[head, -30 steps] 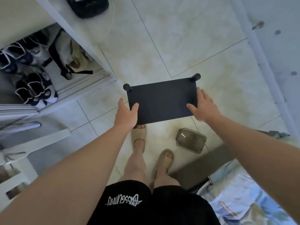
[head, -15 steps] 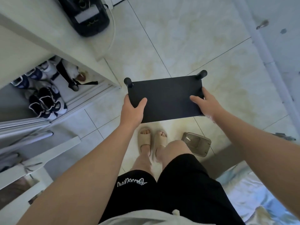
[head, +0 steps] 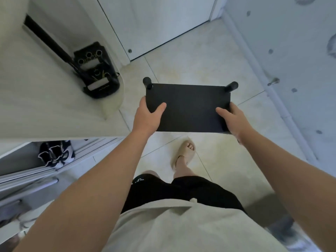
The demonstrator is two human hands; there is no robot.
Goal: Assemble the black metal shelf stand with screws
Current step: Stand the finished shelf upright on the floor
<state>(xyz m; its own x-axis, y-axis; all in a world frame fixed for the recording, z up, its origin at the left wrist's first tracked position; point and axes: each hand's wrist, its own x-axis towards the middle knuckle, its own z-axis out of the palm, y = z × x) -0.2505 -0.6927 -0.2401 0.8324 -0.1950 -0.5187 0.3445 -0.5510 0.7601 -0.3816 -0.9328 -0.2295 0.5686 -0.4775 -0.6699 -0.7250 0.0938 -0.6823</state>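
I hold the black shelf stand (head: 187,106) level between my left hand (head: 148,118) and right hand (head: 231,120), each clamped on a short edge, thumbs on top; it looks rigid, light, smooth-painted, so edge grips suit it

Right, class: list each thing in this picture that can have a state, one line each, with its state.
black shelf stand: carried level, off the floor, two legs visible
left hand: gripping the stand's left edge
right hand: gripping its right edge
white door: shut
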